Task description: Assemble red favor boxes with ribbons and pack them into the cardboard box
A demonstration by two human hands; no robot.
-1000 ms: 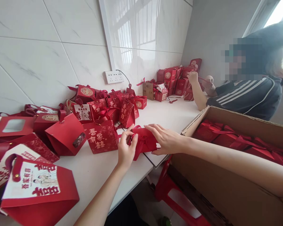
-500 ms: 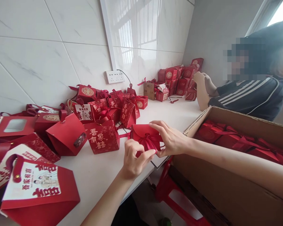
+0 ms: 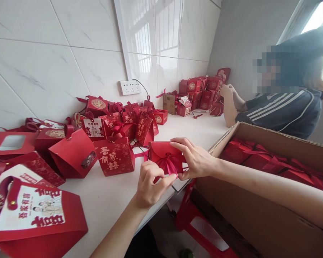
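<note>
A small red gift box (image 3: 161,149) with a curved flap is held up at the table's front edge. Dark pink ribbon (image 3: 169,165) hangs from a hole in its front. My right hand (image 3: 195,159) grips the box by its right side, fingers on top and thumb below. At the lower left of the box, my left hand (image 3: 152,184) is closed, its thumb and forefinger pinching the ribbon. Just left of it stands a red box with gold lettering (image 3: 117,157).
Many red gift boxes (image 3: 97,104) crowd the white table (image 3: 107,204) at left; more are stacked at the back (image 3: 204,91). On my right, a cardboard carton (image 3: 231,200) holds ribboned red boxes, above a red stool (image 3: 184,215). Another person (image 3: 280,111) sits beyond.
Both hands stay on the box and ribbon. The left hand has shifted very slightly down and left, and the ribbon below the hole looks more drawn together. The view has shifted a little.
</note>
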